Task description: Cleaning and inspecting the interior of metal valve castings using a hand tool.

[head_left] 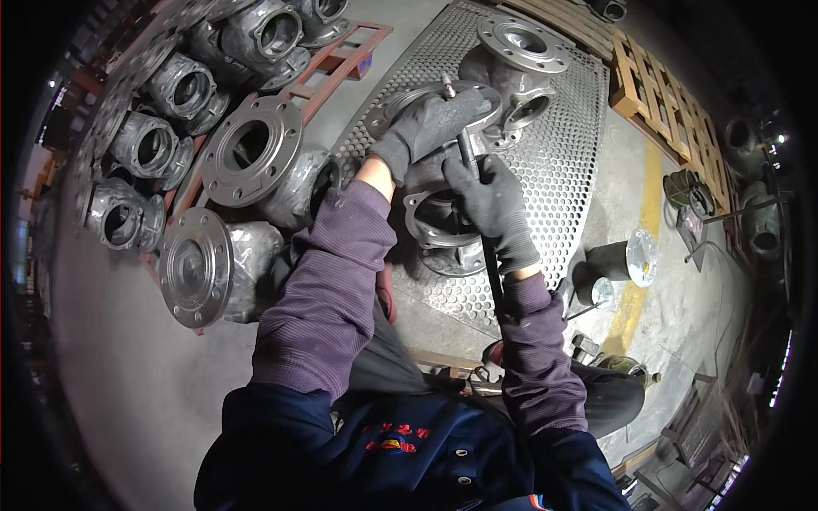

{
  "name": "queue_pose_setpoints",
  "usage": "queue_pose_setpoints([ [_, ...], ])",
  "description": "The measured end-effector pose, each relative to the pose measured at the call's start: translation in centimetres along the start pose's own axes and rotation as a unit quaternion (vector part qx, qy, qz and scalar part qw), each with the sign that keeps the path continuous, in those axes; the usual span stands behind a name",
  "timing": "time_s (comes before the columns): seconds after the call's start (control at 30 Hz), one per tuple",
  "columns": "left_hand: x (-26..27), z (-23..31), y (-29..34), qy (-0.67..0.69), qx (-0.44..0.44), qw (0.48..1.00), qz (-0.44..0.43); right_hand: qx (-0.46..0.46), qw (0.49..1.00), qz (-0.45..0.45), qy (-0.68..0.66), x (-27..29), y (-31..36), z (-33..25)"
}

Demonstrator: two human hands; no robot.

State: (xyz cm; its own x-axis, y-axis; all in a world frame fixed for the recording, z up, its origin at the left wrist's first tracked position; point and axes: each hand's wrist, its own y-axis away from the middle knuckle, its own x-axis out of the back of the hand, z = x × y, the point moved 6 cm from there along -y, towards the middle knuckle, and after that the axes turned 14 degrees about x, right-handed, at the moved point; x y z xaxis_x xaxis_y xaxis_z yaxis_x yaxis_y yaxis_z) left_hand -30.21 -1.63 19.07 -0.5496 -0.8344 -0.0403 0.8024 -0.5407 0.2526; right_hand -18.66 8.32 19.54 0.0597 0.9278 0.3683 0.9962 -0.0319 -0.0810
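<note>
Navy jacket (358, 460) filling near side, L hand (439, 122) & R hand (496, 198) gripping rod-like tool (467, 152), fingers curled round, casting (429, 176) lying beneath

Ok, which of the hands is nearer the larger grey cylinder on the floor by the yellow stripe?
Right. The right hand, gripping the metal tool, is up and left of the larger grey cylinder; the left hand is farther left and higher in view.

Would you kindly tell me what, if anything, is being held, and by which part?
A rod-shaped tool, possibly an air grinder: the left grip wraps it just behind its metal tip, the right grip farther back along its shaft.
</note>
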Motion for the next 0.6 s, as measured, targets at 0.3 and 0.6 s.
queue_pose_setpoints([
  [0.3,-0.9,2.7,2.2,-0.202,-0.011,0.975,0.094,-0.083,0.817,-0.093,-0.563,-5.4,0.6,0.3],
  [0.6,0.6,1.2,0.6,-0.239,-0.19,0.952,-0.027,0.063,0.967,0.063,-0.24,3.7,4.0,-0.6],
])
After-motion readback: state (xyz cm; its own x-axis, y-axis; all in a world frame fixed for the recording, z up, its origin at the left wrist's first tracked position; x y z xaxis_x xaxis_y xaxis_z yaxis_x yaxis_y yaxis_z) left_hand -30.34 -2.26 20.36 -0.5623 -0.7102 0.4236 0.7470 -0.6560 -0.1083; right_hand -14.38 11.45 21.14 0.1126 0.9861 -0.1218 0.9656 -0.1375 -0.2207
